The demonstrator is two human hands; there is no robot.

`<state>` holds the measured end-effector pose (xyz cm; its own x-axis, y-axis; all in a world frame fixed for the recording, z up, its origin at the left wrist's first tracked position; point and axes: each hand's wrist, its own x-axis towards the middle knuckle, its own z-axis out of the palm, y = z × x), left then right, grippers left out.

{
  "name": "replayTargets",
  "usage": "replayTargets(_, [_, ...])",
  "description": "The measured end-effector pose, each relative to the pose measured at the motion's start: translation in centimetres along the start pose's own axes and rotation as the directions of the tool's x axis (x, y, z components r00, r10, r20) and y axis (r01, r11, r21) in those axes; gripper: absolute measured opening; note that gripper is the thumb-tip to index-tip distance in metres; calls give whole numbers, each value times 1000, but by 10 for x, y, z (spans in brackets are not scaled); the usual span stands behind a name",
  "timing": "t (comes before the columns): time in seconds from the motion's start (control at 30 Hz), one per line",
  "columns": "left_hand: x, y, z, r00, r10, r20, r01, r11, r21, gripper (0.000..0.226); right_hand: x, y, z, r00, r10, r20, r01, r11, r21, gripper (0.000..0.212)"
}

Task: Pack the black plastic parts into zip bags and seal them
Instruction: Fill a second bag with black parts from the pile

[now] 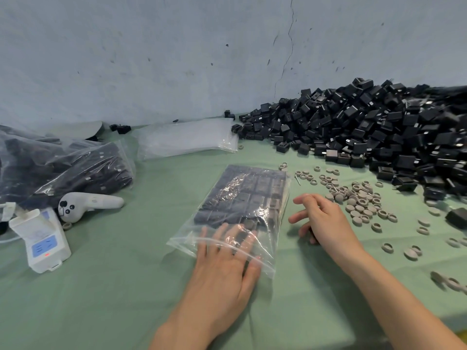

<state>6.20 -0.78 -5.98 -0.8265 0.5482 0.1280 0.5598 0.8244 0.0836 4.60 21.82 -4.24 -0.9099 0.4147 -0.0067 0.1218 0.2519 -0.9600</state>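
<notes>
My left hand [222, 261] lies flat at the near mouth of the zip bag [242, 205]. Its fingers are straight and spread, and blurred by the clear film that covers them, so I cannot tell whether they are inside the bag or under it. Glare on the crinkled plastic hides some of the black plastic parts [252, 188] inside, blocky pieces packed in flat rows. My right hand [326, 221] is just right of the bag, with its fingers loosely bent and apart, holding nothing. Far right, a loose pile [379, 132] of the same boxy parts runs out of view, with small grey rings [361, 200] scattered in front of it. On the left, the filled bags [75, 162] are cut off by the edge. Near them are a white controller [86, 203] and a white socket box [43, 238]. A stack of empty clear bags [187, 137] lies far centre on the soft green cloth [113, 286].
</notes>
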Motion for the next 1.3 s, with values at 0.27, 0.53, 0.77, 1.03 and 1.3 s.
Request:
replayTargets(0.27, [3,1,1,1000,-19,-17,18,998,-68,70,1,-10,-5,978,186,92,-207,906,369,27])
replayTargets(0.53, [-6,0,-5,997,20,-72,-28,994,-103,64,-5,-14,-14,964,149,221,-261,690,676,61])
replayTargets(0.77, [-26,0,-25,864,-5,-504,-169,940,-298,26,-12,-14,-14,953,97,286,-283,617,734,62])
replayTargets(1.03, [-21,11,-28,773,-50,-632,-219,915,-340,26,-42,-27,6,887,-175,427,-200,689,697,37])
replayTargets(1.3, [-20,12,-26,846,-32,-533,-152,942,-299,42,-69,-29,31,872,-292,393,88,883,462,28])
